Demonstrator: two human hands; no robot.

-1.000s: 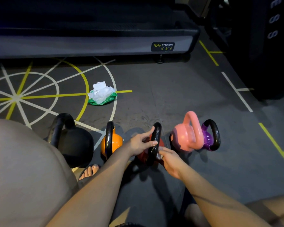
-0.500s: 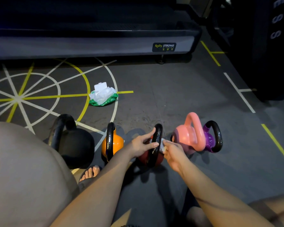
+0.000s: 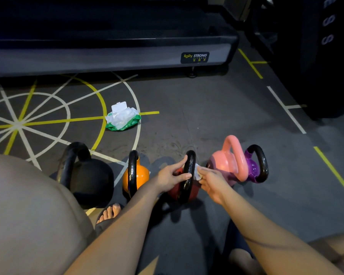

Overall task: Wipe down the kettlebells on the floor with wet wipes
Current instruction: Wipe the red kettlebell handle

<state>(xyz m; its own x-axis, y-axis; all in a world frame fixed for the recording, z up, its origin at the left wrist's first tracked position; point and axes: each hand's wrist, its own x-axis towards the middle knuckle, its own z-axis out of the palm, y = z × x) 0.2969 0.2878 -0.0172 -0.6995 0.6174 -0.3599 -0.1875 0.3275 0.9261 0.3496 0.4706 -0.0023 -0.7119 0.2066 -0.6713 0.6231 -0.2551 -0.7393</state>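
Wipes pack (image 3: 123,118) lay open on the floor (image 3: 216,116), flap up, sheets bulging out. My left hand (image 3: 172,176) clamped round the red kettlebell (image 3: 175,193) at its handle. My right hand (image 3: 212,180) pinched the wet wipe (image 3: 197,172), mostly hidden, apparently against that handle, slightly higher than a second earlier.

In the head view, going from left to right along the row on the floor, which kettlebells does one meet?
Black kettlebell → orange kettlebell → red kettlebell, whose handle the left hand holds while the right hand pinches a wipe against it → pink kettlebell → purple kettlebell.
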